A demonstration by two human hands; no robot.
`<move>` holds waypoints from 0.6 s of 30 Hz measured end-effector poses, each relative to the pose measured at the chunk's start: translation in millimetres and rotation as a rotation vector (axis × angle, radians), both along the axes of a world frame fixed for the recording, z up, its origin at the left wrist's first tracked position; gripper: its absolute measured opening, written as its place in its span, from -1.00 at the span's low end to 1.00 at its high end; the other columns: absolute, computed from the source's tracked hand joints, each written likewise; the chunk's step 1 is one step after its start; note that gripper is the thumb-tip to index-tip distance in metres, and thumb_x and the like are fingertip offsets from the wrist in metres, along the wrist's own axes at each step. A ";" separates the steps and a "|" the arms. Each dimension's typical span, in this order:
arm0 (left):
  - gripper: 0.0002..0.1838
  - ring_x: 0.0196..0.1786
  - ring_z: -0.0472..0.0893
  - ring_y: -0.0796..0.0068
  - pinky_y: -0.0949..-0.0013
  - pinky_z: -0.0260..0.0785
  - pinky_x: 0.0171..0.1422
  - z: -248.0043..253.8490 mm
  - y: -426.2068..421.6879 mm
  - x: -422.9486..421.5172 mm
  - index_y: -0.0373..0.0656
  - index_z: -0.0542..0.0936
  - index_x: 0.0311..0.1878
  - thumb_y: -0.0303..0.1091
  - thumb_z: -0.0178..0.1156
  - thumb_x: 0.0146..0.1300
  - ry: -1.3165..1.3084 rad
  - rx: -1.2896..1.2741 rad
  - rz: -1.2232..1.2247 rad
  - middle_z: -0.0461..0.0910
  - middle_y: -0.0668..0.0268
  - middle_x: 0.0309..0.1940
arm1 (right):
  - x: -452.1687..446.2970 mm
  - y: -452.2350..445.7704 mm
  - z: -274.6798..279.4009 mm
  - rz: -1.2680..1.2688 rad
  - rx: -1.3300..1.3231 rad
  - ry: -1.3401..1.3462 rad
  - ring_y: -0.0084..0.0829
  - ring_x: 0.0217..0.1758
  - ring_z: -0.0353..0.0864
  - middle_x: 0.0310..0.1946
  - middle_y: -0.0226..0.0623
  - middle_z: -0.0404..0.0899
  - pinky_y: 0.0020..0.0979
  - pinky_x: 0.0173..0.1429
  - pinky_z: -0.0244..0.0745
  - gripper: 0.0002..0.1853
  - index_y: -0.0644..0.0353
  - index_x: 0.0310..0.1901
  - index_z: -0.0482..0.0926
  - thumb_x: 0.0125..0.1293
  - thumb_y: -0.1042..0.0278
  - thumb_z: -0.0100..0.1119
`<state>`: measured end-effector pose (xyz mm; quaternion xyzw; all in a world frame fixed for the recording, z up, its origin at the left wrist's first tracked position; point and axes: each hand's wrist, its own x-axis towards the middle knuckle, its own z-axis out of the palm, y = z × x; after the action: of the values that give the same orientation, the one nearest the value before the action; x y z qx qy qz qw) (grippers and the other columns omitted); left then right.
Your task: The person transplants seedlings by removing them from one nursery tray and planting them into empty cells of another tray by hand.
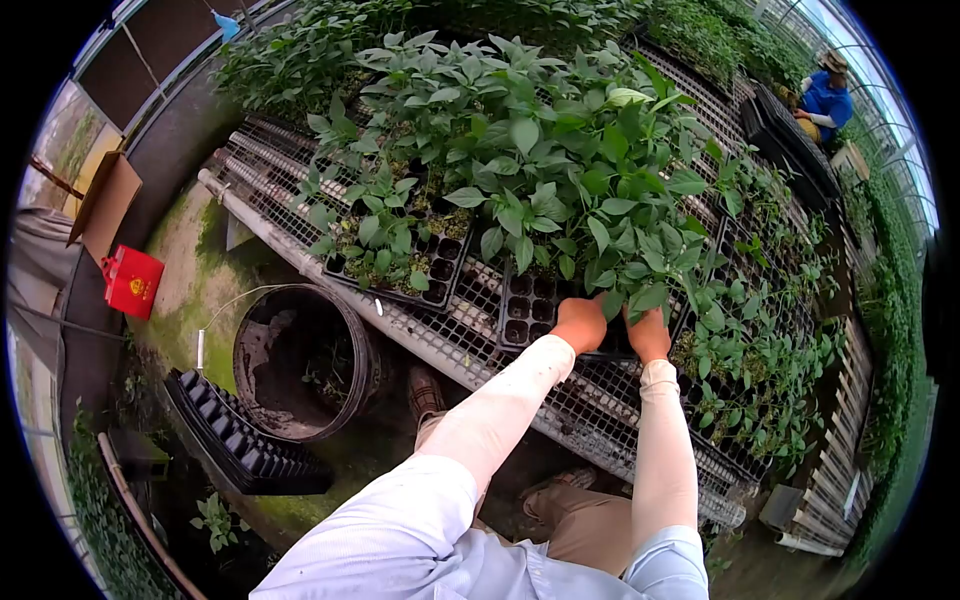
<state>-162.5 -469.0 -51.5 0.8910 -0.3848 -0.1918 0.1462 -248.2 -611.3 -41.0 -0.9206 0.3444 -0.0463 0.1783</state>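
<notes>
My left hand (580,325) is at the front edge of a black seedling tray (516,332), fist-like from behind, with its fingers hidden by leaves. Close beside it, my right hand (648,335) reaches into the same foliage, its fingers also covered by leaves. What either hand grips, if anything, does not show. Broad-leaved green seedlings (620,215) stand densely in the tray and hang over both hands. Several cells at the tray's left front corner hold no plant. Another tray of sparser seedlings (385,225) lies to the left.
The trays rest on a mesh bench (290,185) with a pale pipe edge (400,325). Below stand a large black bucket (372,360), stacked empty trays (250,450) and a red box (133,282). A person in blue (826,100) crouches at far right beside black trays (785,145).
</notes>
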 end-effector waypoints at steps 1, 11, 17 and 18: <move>-0.70 -0.14 0.74 0.01 0.05 0.56 -0.07 9.2 4.2 0.0 0.04 0.63 0.09 -0.30 0.06 0.34 0.059 0.019 0.003 0.74 0.11 -0.22 | 4.3 3.7 1.4 -0.050 -0.004 0.056 0.13 0.11 0.60 0.05 -0.03 0.64 0.09 0.10 0.52 -0.62 0.04 0.10 0.61 0.36 0.04 0.10; -0.65 0.00 0.69 -0.04 0.07 0.53 0.12 98.8 134.8 112.2 -0.02 0.73 -0.01 -0.38 0.15 0.14 0.096 -0.015 0.158 0.73 0.09 -0.10 | 2.3 -19.9 -45.8 0.006 -0.028 -0.084 0.14 0.14 0.57 0.10 0.03 0.59 0.07 0.11 0.48 -0.64 0.10 0.08 0.60 0.36 0.11 0.14; -0.75 0.01 0.66 -0.09 0.07 0.46 0.22 82.7 229.7 248.1 -0.05 0.77 -0.19 -0.46 0.18 0.10 -0.126 -0.382 0.588 0.71 0.00 -0.11 | -29.7 137.1 34.8 0.035 0.229 -0.492 0.02 0.21 0.48 0.10 0.01 0.50 -0.16 0.35 0.35 -0.71 0.33 0.07 0.58 0.36 0.41 0.12; -0.71 0.05 0.64 -0.14 0.05 0.45 0.23 86.2 240.9 262.8 -0.09 0.75 -0.12 -0.47 0.16 0.11 -0.174 -0.345 0.654 0.70 -0.04 -0.10 | -26.4 156.3 42.1 0.109 0.268 -0.496 -0.03 0.21 0.49 0.08 -0.01 0.51 -0.19 0.35 0.35 -0.72 0.32 0.06 0.59 0.34 0.46 0.13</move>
<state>100.3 -228.2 34.7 0.9420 -0.1178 0.0091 0.3143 -274.6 -455.0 1.1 -0.8665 0.2434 -0.2146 0.3792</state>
